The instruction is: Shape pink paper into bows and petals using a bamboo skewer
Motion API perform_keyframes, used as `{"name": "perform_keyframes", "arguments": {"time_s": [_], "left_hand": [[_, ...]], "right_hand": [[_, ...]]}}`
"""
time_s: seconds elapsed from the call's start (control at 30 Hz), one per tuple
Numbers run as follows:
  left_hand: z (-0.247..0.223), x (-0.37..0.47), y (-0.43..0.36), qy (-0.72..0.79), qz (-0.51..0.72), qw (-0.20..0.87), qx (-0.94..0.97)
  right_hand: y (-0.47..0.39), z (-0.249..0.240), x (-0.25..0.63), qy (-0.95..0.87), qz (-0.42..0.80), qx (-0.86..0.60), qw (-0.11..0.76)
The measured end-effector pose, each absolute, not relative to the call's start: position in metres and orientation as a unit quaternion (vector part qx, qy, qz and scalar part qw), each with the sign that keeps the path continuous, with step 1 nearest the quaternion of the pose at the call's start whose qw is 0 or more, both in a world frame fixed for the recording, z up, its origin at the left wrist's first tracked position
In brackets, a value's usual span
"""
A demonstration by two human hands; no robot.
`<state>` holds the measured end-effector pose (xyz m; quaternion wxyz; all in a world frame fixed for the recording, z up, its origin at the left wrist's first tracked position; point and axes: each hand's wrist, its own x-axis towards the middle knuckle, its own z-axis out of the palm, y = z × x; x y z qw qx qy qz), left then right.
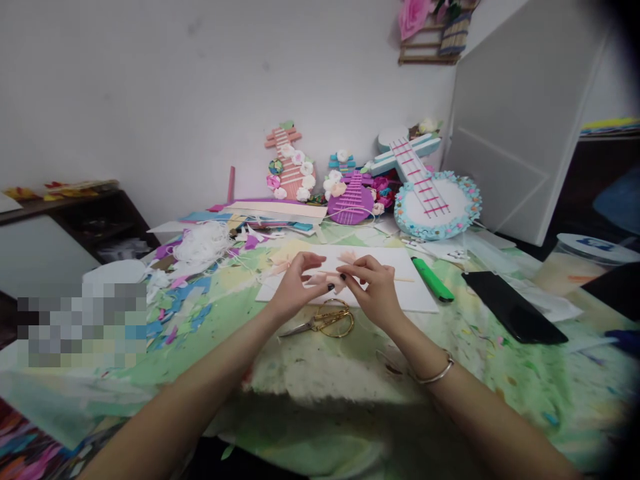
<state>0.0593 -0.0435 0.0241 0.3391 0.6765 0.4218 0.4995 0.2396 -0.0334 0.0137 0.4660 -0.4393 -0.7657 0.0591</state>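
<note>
Over a white board [417, 293], my right hand [375, 287] pinches a piece of peach paper [337, 283] between thumb and fingertips. My left hand [295, 287] is curved around the paper's other side, its thumb and fingers apart. I cannot tell whether its thumb touches the paper. To the right of my right hand a thin yellowish stick [404, 280] shows; its other end is hidden. More peach paper [281, 265] lies left of my left hand. Gold-handled scissors [320, 320] rest just in front of the board.
Right of the board lie a green cutter-like tool [433, 279] and a black phone [513, 305]. White string [203, 243] and paper scraps [185, 307] cover the left. Decorated instrument models, pink [295, 167], purple [353, 200] and blue-white [433, 200], stand along the wall.
</note>
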Motion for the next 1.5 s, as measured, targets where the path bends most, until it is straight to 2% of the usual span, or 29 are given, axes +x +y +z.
{"name": "perform_keyframes", "arguments": {"time_s": [0.17,0.5,0.9,1.33,1.5], "left_hand": [[0.021,0.068,-0.051,0.451,0.526,0.167,0.702],[0.008,0.071,-0.045,0.465,0.555,0.136,0.676],[-0.002,0.063,-0.034,0.415,0.554,0.304,0.655],[0.005,0.053,-0.034,0.380,0.501,0.294,0.720],[0.002,0.053,-0.034,0.317,0.543,0.423,0.652]], "right_hand": [[-0.032,0.013,0.240,-0.749,0.068,-0.462,0.470],[-0.027,0.008,0.239,-0.745,0.061,-0.469,0.471],[-0.023,0.004,0.238,-0.745,0.108,-0.457,0.473],[-0.018,0.001,0.241,-0.720,0.170,-0.464,0.487],[-0.018,0.002,0.240,-0.713,0.194,-0.454,0.497]]}}
